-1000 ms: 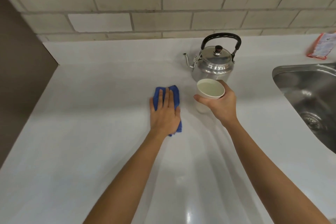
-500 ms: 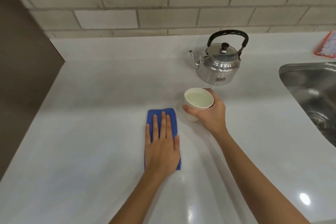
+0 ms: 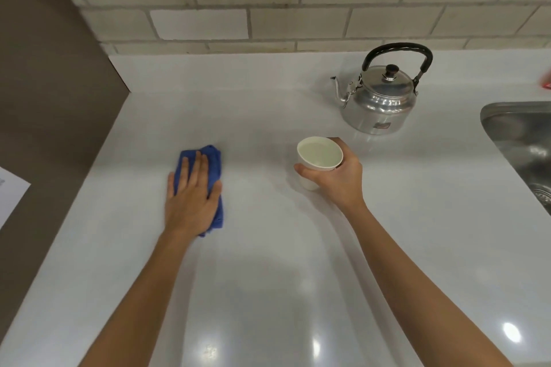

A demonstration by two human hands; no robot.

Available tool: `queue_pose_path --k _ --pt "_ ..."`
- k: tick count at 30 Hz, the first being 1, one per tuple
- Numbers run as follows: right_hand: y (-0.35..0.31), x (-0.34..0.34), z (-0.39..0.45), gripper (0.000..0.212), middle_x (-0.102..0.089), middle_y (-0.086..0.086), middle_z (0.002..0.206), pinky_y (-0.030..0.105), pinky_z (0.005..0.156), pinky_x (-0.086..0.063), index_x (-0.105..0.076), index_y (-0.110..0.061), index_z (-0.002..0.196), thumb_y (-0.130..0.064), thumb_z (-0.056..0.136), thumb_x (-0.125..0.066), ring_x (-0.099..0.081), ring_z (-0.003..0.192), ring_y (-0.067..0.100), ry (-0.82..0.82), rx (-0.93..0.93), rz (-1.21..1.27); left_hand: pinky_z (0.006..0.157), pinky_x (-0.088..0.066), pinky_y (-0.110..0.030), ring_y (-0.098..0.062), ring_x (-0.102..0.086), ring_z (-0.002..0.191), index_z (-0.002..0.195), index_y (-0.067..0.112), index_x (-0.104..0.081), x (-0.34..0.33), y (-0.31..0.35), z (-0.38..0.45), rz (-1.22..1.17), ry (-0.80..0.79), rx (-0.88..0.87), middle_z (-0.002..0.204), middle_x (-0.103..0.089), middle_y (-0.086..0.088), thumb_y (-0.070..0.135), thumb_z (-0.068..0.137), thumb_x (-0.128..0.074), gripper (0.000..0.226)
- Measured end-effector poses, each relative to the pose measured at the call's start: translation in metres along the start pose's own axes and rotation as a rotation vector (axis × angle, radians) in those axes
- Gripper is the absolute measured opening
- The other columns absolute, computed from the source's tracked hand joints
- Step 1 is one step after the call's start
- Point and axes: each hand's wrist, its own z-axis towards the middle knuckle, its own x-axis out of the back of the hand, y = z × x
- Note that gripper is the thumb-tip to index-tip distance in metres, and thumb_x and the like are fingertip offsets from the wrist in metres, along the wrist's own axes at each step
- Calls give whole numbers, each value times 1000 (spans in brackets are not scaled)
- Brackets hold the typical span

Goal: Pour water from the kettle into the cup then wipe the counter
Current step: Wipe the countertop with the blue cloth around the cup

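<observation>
A shiny metal kettle with a black handle stands upright at the back right of the white counter. In front of it my right hand grips a white cup with water in it, held slightly above the counter. To the left, my left hand lies flat with fingers spread on a folded blue cloth, pressing it onto the counter. The palm hides most of the cloth.
A steel sink is set into the counter at the right edge. A tiled wall runs along the back. A brown panel borders the counter's left side, and a red packet peeks in at far right.
My left hand slid the blue cloth toward me and then to the left, away from the cup. My right hand keeps hold of the cup, now a little nearer than the kettle.
</observation>
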Motion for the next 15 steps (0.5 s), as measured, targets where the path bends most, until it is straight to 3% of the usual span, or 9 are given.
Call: queue_pose_path --k 7,15 --pt "-3 -8 -1 51 -68 -30 84 8 70 -48 -61 -41 90 -28 54 -95 -65 82 -7 -22 7 1 121 12 -32 -8 19 149 154 25 11 6 -33 -33 -23 -52 -74 164 11 10 47 102 -20 64" --pt "-7 -17 2 53 -68 -29 84 9 71 -48 -61 -39 92 -35 50 -94 -65 83 -6 -36 12 10 122 12 -35 -7 22 148 153 25 14 9 -37 -54 -18 -76 -79 163 15 10 57 97 -8 68"
